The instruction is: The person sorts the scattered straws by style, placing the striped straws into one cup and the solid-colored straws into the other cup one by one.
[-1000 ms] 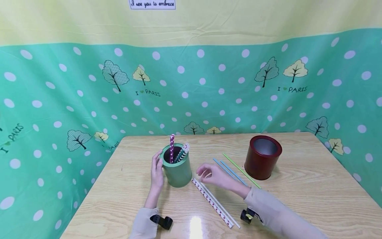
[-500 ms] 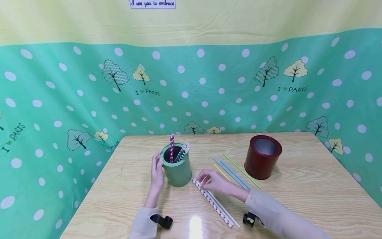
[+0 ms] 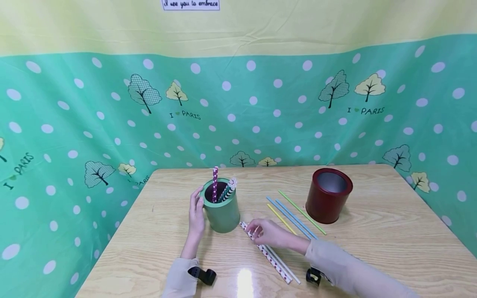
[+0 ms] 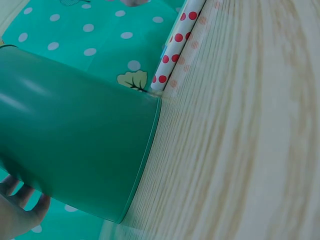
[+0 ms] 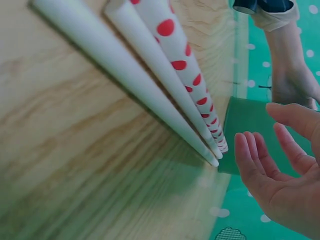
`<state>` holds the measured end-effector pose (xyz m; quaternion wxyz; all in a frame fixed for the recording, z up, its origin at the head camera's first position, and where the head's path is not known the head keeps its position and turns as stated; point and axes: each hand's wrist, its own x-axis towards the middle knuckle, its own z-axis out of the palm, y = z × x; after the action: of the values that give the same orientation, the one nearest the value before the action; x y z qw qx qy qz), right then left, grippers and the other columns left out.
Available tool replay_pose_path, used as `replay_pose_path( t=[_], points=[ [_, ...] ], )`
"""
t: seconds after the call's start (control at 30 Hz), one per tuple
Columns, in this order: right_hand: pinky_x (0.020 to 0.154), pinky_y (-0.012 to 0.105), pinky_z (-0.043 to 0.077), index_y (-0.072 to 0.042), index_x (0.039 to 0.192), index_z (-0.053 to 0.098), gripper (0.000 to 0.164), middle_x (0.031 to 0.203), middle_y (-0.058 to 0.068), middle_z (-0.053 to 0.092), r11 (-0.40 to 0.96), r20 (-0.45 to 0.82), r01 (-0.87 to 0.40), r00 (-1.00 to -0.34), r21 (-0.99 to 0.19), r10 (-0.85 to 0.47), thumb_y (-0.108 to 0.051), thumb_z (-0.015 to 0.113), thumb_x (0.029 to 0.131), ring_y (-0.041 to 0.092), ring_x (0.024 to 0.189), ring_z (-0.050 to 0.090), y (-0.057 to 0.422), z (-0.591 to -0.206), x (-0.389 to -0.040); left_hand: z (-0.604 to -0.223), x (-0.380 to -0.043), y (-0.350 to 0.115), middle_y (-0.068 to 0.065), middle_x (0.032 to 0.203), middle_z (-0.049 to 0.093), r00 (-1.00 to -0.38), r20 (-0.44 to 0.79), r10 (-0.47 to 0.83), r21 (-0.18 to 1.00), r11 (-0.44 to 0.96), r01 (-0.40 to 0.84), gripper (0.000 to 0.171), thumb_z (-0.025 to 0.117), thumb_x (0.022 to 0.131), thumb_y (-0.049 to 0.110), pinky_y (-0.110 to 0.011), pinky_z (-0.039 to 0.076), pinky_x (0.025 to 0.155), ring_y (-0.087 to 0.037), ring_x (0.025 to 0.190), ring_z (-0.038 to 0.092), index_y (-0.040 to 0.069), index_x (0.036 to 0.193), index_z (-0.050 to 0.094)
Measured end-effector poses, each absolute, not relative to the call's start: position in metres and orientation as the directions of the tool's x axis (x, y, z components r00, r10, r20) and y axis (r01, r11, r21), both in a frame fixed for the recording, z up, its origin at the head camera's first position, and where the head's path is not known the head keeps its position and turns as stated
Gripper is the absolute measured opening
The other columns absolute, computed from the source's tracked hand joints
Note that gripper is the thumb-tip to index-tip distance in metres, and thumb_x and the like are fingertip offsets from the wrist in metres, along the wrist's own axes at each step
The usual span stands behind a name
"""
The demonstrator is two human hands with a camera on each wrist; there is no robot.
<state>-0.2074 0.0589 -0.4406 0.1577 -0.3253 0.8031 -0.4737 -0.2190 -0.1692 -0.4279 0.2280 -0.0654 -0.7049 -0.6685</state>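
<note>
As the right hand [image 3: 271, 234] hangs over 3 slim white straws [image 3: 273, 263], 1 red-dotted, on the pale wooden worktop [image 3: 156, 240], picking up looks like the step in hand, calling next for a thumb-and-finger pinch. Its fingers curve apart, holding nothing; the left hand [image 3: 196, 213] rests loosely against the green cylindrical pot [image 3: 222, 217].

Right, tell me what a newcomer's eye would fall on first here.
Probably the green polka-dot curtain behind the table. Next, the green canister on the table's left half, touched by the left hand, with a purple stick poking out, and the dark red canister at the right. Closer in front, white and red-spotted sticks lie near the right hand.
</note>
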Motion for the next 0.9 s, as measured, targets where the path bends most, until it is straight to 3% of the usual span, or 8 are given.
replay_pose_path(
  t=[0.13,0.37,0.63,0.9],
  points=[
    [0.064,0.020,0.046,0.006,0.096,0.058,0.027,0.085,0.014,0.058,0.355,0.046,-0.372,-0.742,-0.857,-0.668,0.010,0.061,0.069,0.024,0.074,0.056,0.058,-0.444,-0.207,-0.428,-0.219,-0.169,-0.025,0.126,0.043,-0.892,0.397,-0.216,0.918,0.098,0.385,0.036,0.029,0.094,0.006,-0.022,0.032,0.087,-0.016,0.109,0.043,-0.005,0.128,0.034],
    [0.061,0.020,0.046,0.002,0.096,0.059,0.027,0.085,0.005,0.056,0.300,0.119,-0.446,-0.699,-0.843,-0.705,0.006,0.060,0.069,0.010,0.071,0.053,0.063,-0.456,-0.210,-0.427,-0.219,-0.169,-0.023,0.126,0.043,-0.894,0.391,-0.216,0.920,0.112,0.376,0.036,0.029,0.094,0.006,-0.023,0.033,0.086,-0.020,0.110,0.043,-0.004,0.128,0.035],
    [0.059,0.019,0.044,0.005,0.095,0.058,0.028,0.086,0.008,0.055,0.382,0.039,-0.386,-0.745,-0.840,-0.666,0.010,0.062,0.068,0.018,0.070,0.055,0.060,-0.450,-0.207,-0.426,-0.219,-0.169,-0.023,0.127,0.043,-0.895,0.390,-0.215,0.921,0.114,0.374,0.036,0.029,0.094,0.006,-0.024,0.033,0.086,-0.025,0.111,0.042,-0.004,0.128,0.035],
    [0.056,0.018,0.044,0.002,0.094,0.059,0.029,0.085,0.008,0.056,0.421,0.040,-0.412,-0.752,-0.808,-0.658,0.011,0.062,0.066,0.015,0.067,0.054,0.059,-0.454,-0.207,-0.433,-0.222,-0.172,-0.024,0.126,0.043,-0.891,0.404,-0.209,0.915,0.098,0.392,0.036,0.029,0.094,0.004,-0.020,0.033,0.086,-0.012,0.108,0.044,-0.005,0.128,0.034]
  ],
)
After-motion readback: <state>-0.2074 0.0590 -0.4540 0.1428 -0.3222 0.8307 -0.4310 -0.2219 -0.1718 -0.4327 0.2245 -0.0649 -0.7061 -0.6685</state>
